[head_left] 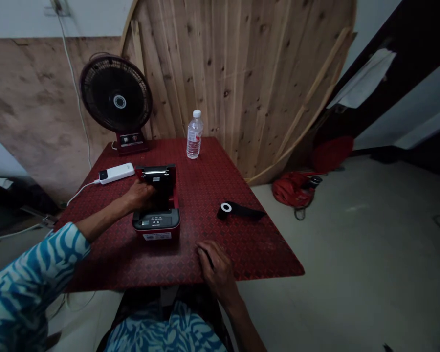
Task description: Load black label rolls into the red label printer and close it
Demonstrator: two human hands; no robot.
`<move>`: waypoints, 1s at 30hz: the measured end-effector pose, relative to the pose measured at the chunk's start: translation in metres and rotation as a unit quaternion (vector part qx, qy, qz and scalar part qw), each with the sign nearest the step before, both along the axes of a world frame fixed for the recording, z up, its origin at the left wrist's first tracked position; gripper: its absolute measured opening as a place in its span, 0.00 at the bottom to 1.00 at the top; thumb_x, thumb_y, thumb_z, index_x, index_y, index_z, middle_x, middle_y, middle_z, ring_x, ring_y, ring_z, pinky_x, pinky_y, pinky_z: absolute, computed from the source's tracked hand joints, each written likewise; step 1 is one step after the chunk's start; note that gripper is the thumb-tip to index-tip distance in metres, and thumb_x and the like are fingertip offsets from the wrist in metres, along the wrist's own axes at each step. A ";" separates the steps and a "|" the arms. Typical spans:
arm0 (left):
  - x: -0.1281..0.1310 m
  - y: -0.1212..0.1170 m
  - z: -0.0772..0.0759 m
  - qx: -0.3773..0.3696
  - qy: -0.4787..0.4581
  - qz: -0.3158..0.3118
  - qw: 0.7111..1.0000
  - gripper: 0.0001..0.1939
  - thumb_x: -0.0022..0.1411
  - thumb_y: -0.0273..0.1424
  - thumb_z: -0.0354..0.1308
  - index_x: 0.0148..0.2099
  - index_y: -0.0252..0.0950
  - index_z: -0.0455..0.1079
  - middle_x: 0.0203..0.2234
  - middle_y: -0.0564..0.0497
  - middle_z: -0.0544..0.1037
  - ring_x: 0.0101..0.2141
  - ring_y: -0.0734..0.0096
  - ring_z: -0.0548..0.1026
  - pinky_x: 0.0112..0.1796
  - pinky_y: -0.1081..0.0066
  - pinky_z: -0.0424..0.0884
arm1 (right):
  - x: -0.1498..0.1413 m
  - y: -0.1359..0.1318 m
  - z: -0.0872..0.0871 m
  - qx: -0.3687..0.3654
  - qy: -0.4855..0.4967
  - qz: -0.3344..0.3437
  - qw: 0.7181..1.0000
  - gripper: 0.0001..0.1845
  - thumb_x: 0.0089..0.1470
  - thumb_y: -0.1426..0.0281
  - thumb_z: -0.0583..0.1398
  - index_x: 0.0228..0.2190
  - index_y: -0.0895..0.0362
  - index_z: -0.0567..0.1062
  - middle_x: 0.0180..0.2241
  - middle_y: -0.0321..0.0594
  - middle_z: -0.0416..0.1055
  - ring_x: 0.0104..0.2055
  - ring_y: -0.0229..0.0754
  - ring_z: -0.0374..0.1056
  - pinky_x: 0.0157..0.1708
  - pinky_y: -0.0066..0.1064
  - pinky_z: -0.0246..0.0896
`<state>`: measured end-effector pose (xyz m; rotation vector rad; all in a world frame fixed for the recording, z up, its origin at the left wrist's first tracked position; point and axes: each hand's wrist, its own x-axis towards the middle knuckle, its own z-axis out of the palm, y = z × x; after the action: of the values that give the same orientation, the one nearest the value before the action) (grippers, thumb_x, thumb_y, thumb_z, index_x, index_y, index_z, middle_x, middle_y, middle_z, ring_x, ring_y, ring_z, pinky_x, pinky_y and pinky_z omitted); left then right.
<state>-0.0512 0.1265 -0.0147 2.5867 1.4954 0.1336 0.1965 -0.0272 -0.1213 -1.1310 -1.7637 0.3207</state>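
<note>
A small red and grey label printer (157,217) sits on the red table (242,244) with its lid standing open. My left hand (139,194) reaches into the open printer from the left; its fingers are hidden inside. My right hand (214,266) rests near the table's front edge, fingers curled, with something dark under them that I cannot make out. A black ribbon roll with a white core (226,209) lies to the right of the printer, a strip of it unrolled toward the table's right edge.
A white power bank (116,173) with a cable lies at the back left. A dark desk fan (116,100) and a water bottle (194,136) stand at the back. A wooden round board leans on the wall. A red bag (293,189) lies on the floor.
</note>
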 end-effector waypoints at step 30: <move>0.000 -0.137 -0.003 0.271 -0.073 -0.075 0.957 0.08 0.62 0.26 0.54 0.41 0.39 0.73 0.35 0.50 0.79 0.37 0.67 0.73 0.47 0.61 0.60 | -0.009 0.018 0.020 -0.052 0.044 0.038 0.997 0.11 0.60 0.71 0.52 0.41 0.53 0.73 0.37 0.41 0.73 0.41 0.42 0.70 0.42 0.34 0.65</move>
<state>-0.0512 -0.0103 -0.0182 3.0020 1.3453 0.8035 0.1876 -0.0092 -0.1015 -1.1079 -1.7310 0.5072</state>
